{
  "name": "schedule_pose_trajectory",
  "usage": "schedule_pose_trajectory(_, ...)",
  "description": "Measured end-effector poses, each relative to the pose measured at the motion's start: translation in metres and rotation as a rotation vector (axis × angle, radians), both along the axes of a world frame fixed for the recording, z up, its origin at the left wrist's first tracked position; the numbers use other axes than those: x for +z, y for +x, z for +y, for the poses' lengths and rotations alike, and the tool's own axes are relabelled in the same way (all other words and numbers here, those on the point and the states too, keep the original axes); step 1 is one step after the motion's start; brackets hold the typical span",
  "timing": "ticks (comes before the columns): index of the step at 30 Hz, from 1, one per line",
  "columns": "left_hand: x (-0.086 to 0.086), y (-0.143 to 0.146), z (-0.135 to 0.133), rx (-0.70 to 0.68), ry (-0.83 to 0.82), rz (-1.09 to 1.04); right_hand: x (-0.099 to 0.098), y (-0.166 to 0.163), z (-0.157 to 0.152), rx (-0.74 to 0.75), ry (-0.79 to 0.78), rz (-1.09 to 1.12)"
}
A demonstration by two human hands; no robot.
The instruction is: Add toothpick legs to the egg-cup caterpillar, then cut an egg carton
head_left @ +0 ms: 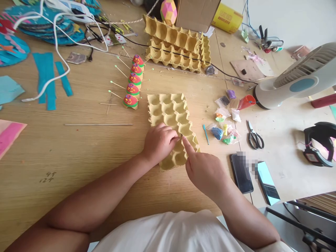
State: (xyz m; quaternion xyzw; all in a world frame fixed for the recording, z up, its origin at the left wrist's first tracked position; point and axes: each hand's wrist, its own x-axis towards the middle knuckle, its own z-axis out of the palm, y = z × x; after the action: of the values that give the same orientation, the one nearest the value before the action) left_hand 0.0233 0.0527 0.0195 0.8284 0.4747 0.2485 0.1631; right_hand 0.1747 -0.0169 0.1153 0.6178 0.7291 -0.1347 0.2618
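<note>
A yellowish pulp egg tray (168,109) lies on the table in front of me, its cups facing up. My left hand (160,142) rests on its left side, fingers closed and pressed together on the tray. From the right comes my right hand (203,168), its index finger stretched along the tray and the other fingers curled under, out of sight. A tiny dark tip shows by that fingertip; what the curled fingers hold is hidden. Beyond the tray stands a row of painted egg-cup caterpillars (133,79) with red faces, green rims and pale-tipped sticks.
Black-handled scissors (254,136), a blue modelling tool (206,134) and bagged coloured clay (217,132) lie to the right. Two phones (240,173) sit nearer me. A fan (291,84) stands back right. More egg trays (173,52) are behind; a thin stick (98,124) lies left.
</note>
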Motion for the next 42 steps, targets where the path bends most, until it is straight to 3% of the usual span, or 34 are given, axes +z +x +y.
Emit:
schedule_pose_trajectory(8, 0.0, 0.0, 0.0, -0.006, 0.015, 0.0, -0.013, 0.004, -0.006, -0.035, 0.029, 0.043)
schedule_pose_trajectory(20, -0.002, 0.0, 0.0, -0.003, 0.03, 0.011, -0.002, 0.0, 0.022, -0.015, -0.014, 0.058)
schedule_pose_trajectory(30, 0.0, 0.0, -0.001, 0.004, -0.002, 0.004, -0.012, 0.009, -0.022, -0.014, 0.024, 0.005)
schedule_pose_trajectory(36, 0.0, 0.001, -0.001, 0.004, -0.016, 0.01, -0.017, 0.005, -0.029, -0.016, 0.056, -0.014)
schedule_pose_trajectory(42, 0.0, 0.0, -0.001, 0.009, -0.022, 0.007, -0.008, 0.014, -0.03, -0.016, 0.052, 0.052)
